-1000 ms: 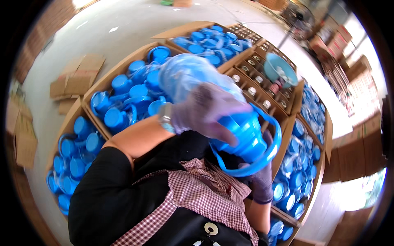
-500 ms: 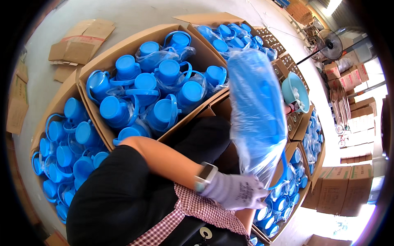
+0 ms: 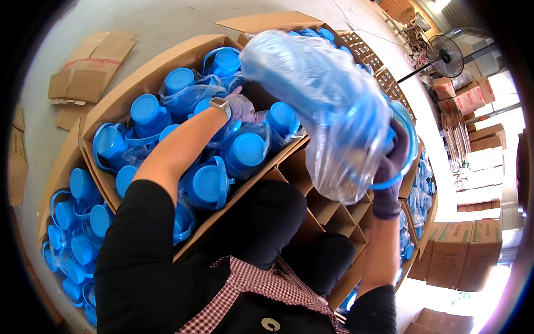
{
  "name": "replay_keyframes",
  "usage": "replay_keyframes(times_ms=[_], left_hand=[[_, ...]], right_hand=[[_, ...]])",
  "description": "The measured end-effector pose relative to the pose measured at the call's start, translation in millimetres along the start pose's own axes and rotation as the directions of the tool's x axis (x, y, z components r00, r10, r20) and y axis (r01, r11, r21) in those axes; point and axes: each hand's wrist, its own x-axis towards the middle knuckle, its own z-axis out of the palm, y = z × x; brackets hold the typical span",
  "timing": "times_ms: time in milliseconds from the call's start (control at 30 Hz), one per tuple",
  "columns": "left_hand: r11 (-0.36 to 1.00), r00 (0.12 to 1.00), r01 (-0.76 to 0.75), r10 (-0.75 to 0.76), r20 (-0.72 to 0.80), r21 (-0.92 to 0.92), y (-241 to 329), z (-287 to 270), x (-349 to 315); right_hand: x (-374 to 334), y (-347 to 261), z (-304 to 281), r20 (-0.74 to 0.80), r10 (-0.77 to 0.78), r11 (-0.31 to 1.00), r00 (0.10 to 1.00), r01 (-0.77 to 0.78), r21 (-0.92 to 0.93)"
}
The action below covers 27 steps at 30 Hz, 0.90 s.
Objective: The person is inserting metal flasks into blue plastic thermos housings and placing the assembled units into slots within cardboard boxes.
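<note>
Gripping bagged jug (image 3: 328, 111) right-handed (image 3: 392, 167) at frame right, left hand (image 3: 242, 107) closing on bag (image 3: 192, 94) upper centre; supporting underneath advisable.

Bright daylight comes in from the right, blowing out that side. Heavy fisheye bend near the black rim (plastic bag (image 3: 328, 106) glares a bit).

L hand (image 3: 243, 107) gloved, arm outstretched, R hand (image 3: 391, 167) raised, fingers clenched
</note>
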Motion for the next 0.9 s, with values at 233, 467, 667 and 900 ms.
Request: replay_keyframes(times_ms=[233, 467, 667, 900], left_hand=[[0.975, 0.959, -0.144, 0.18, -0.221, 0.171, -6, 30, -72], [0.994, 0.977, -0.06, 0.078, -0.197, 0.095, 9, 32, -73], [0.991, 0.909, -0.127, 0.13, -0.397, 0.034, 0, 45, -81], [0.99, 0.943, -0.011, 0.057, -0.329, 0.139, 1, 40, -80]], right_hand=[[107, -13, 99, 0.512, -0.193, 0.844, 0.837, 0.408, -0.349], [188, 21, 214, 0.771, -0.178, 0.643, 0.611, 0.666, -0.379], [187, -24, 229, 0.846, 0.105, 0.549, 0.524, 0.678, -0.488], [128, 71, 282, 0.789, 0.04, 0.511, 0.613, 0.666, -0.543]])
